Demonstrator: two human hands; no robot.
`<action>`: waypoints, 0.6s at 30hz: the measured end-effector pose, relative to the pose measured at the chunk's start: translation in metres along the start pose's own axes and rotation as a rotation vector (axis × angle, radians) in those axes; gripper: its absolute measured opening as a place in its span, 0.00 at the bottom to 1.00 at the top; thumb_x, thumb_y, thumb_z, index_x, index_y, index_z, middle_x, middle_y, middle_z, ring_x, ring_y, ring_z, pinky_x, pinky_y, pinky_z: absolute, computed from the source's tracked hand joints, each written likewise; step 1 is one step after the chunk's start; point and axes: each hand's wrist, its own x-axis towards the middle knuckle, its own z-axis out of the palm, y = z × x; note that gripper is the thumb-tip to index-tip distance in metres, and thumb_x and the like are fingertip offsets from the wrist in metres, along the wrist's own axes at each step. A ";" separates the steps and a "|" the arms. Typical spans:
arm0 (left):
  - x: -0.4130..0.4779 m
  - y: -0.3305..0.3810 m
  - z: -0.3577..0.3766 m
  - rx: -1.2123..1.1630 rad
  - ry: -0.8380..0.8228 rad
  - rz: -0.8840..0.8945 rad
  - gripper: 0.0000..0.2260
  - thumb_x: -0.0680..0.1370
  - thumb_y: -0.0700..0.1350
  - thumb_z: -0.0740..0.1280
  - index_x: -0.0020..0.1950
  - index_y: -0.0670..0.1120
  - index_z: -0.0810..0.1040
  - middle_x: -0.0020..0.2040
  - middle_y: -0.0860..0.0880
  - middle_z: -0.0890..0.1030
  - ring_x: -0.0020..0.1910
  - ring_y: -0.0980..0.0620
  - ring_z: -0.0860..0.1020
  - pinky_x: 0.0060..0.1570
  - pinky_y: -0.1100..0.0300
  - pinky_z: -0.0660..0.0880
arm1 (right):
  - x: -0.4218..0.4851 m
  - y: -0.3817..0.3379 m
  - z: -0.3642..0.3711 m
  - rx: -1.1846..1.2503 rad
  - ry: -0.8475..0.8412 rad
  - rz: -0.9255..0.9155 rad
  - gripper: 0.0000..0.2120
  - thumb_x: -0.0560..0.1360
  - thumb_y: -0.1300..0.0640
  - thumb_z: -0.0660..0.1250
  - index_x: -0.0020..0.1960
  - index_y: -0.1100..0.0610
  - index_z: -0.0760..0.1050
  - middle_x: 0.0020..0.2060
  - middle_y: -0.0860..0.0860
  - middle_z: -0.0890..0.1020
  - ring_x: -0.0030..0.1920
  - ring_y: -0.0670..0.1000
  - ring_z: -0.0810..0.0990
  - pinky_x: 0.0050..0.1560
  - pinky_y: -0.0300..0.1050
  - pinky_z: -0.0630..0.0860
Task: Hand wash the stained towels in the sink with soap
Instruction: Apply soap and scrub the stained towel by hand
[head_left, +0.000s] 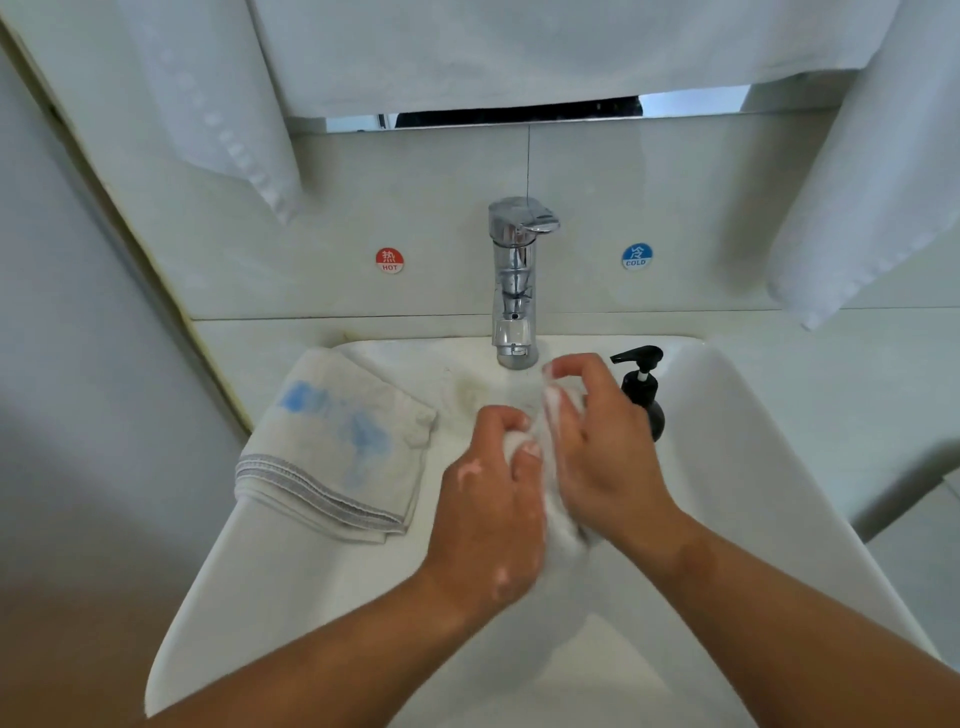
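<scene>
Two grips, your left grip and right grip, clamp curled round one sudsy white towel above the sink basin; a folded blue-stained towel lies on its left rim.

The folded towel on the left is off-white with blue stains and a grey striped hem. The soap bottle is black, the sink white, the tap shiny silver.
</scene>
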 end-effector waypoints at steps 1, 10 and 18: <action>0.002 0.001 -0.002 -0.017 0.002 0.003 0.06 0.84 0.47 0.59 0.59 0.56 0.70 0.44 0.58 0.79 0.45 0.60 0.78 0.41 0.71 0.68 | 0.002 0.004 0.000 -0.002 -0.026 0.068 0.05 0.83 0.54 0.61 0.55 0.45 0.72 0.27 0.48 0.73 0.26 0.46 0.71 0.33 0.42 0.68; 0.006 -0.001 -0.003 -0.082 0.080 -0.042 0.05 0.84 0.46 0.58 0.57 0.54 0.71 0.43 0.55 0.80 0.44 0.58 0.79 0.39 0.68 0.70 | -0.012 -0.006 0.003 -0.012 -0.106 -0.146 0.06 0.82 0.49 0.60 0.57 0.40 0.70 0.29 0.48 0.76 0.31 0.47 0.75 0.35 0.39 0.69; 0.028 -0.028 -0.041 -0.203 0.061 -0.150 0.10 0.82 0.46 0.66 0.56 0.62 0.73 0.42 0.49 0.84 0.42 0.49 0.82 0.44 0.54 0.78 | 0.004 0.007 -0.016 0.246 -0.266 0.322 0.11 0.81 0.59 0.64 0.61 0.46 0.72 0.31 0.50 0.75 0.25 0.42 0.74 0.30 0.37 0.71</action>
